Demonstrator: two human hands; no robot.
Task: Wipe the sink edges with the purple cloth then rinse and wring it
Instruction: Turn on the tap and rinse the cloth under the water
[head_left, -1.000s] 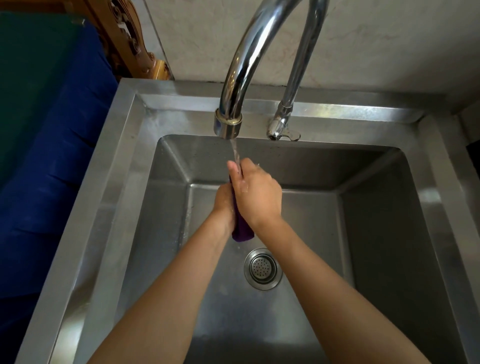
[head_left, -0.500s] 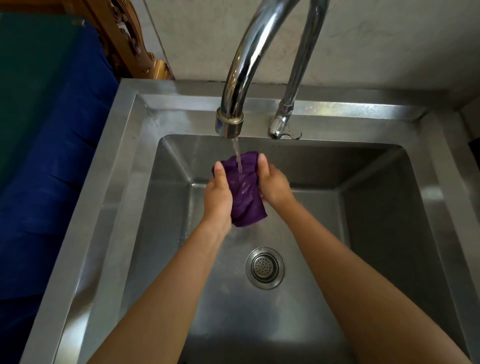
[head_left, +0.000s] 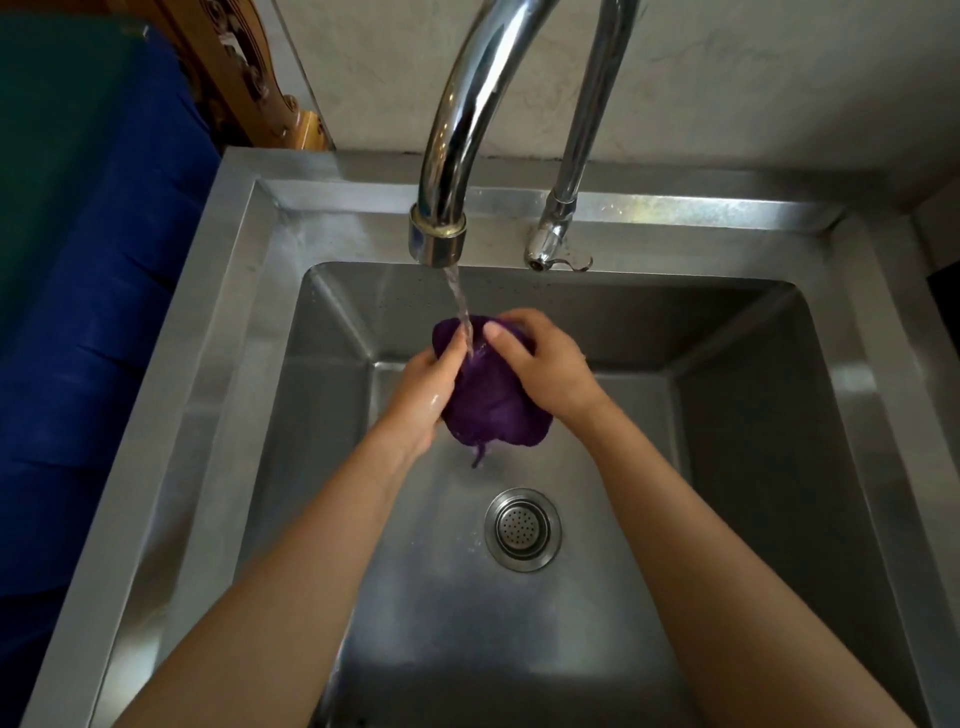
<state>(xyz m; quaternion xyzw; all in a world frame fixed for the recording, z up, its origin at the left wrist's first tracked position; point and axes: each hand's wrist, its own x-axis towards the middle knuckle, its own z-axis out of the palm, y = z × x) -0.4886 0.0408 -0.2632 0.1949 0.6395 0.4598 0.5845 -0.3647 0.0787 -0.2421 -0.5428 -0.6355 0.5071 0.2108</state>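
- the purple cloth (head_left: 493, 410) is being held bunched between both hands, inside the basin of the stainless steel sink (head_left: 218, 364), clear of the basin floor and toward its back wall.
- the left hand (head_left: 428, 395) is being wrapped round the cloth's left side, with its fingers curled behind the fabric and the thumb lying along the top, just beside the water.
- the right hand (head_left: 545, 369) is being closed over the cloth's upper right part, with the fingers curled over the far edge and the thumb pressed onto the fabric.
- a thin water stream (head_left: 462, 301) is being poured from the chrome faucet spout (head_left: 457, 130) onto the top of the cloth, landing between the two thumbs.
- a small dark tail of the cloth is being left hanging below the bundle, pointing down at the basin floor.
- a wet shine is being shown on the back of the left hand.
- the round drain strainer (head_left: 523, 529) is being seen in the basin floor, nearer the camera than the cloth, slightly to its right and apart from it.
- the faucet stem (head_left: 558, 228) is being seen mounted on the sink's back ledge, to the right of the spout's nozzle.
- blue fabric (head_left: 93, 312) is being seen to the left of the sink, with a carved wooden piece (head_left: 244, 78) beyond it beside the pale wall (head_left: 779, 78).
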